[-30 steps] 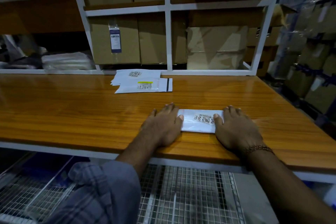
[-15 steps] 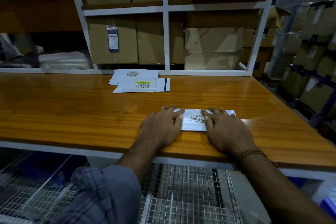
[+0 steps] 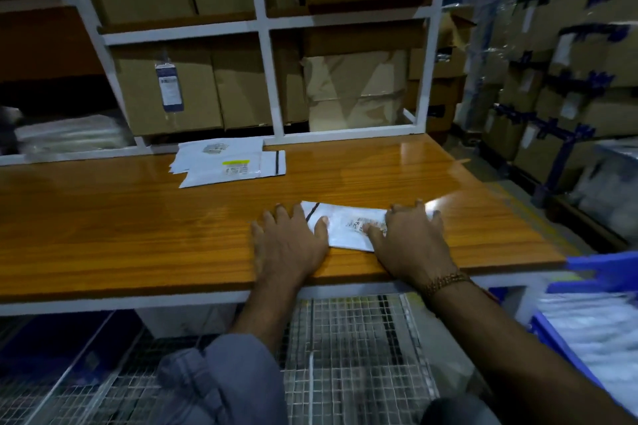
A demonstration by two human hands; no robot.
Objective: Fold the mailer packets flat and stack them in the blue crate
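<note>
A folded white mailer packet with a printed label lies near the front edge of the wooden table. My left hand lies flat on its left end, fingers spread. My right hand presses on its right part, fingers over the label. A small pile of unfolded white mailers rests at the back of the table. The blue crate shows at the lower right, blurred, with white packets inside.
White shelving behind the table holds cardboard boxes. Wrapped boxes on blue racks stand at the right. A wire mesh shelf sits below the table front.
The view has swung right, bringing the blue crate into sight. My right hand has slid further over the packet, and the packet has shifted slightly right.
</note>
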